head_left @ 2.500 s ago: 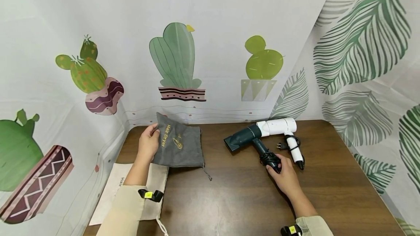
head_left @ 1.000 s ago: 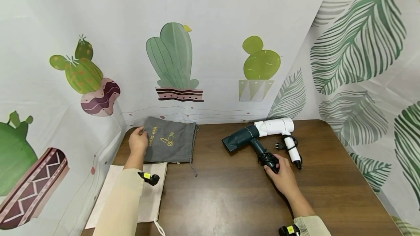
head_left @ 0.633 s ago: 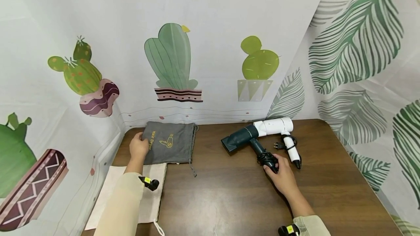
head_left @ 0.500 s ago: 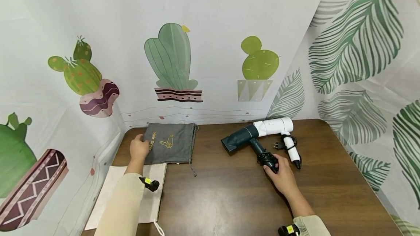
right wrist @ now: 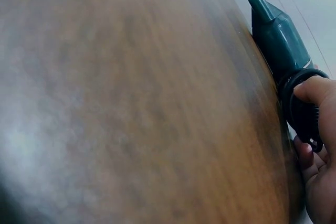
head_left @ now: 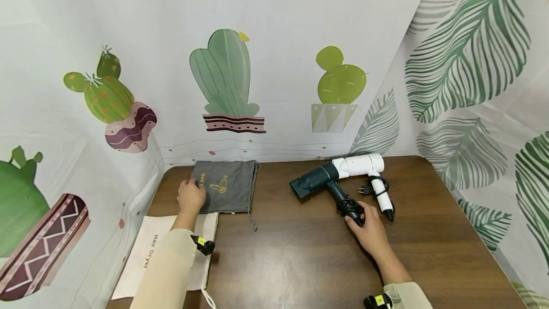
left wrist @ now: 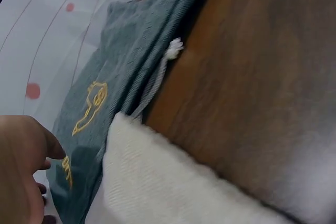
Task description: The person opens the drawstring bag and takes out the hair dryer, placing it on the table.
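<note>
A grey drawstring bag with gold hair dryer lettering lies flat at the table's back left. My left hand is over its left end, fingers loosely bent and holding nothing; in the left wrist view the hand covers part of the lettering. Whether the fingertips touch the cloth I cannot tell. At right, my right hand grips the handle end of a dark green hair dryer, its black cord wound round the handle. In the right wrist view, the thumb of that hand presses on the coiled cord.
A cream drawstring bag lies at front left, partly under my left forearm. Behind the green dryer, a white hair dryer lies with its cord wrapped and plug beside it. A patterned cloth hangs behind the brown table.
My left hand held up the grey bag's left edge, laid it flat and let go. The hand has since shifted slightly right and nearer me. My right hand has stayed on the green dryer.
</note>
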Motion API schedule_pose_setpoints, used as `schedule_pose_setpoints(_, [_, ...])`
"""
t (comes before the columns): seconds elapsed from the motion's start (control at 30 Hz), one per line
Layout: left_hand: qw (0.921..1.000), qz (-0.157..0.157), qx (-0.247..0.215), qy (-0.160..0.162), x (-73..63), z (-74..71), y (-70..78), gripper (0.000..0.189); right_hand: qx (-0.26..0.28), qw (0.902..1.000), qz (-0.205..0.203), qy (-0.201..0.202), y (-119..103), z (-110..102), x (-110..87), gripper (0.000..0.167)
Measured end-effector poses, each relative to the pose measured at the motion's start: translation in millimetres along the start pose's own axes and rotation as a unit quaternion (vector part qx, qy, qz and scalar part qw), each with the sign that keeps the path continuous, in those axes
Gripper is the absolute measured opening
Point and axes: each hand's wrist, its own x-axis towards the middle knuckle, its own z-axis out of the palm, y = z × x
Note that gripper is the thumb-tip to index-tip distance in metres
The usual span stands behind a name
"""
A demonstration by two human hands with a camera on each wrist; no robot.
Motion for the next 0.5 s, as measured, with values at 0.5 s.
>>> schedule_pose_setpoints(0.5, [0.9853, 0.123, 0.101, -0.061, -49.6, 11.2, 58.6, 0.060, 0.001, 1.0000, -0.002, -0.003, 0, 0, 0.6, 0.065])
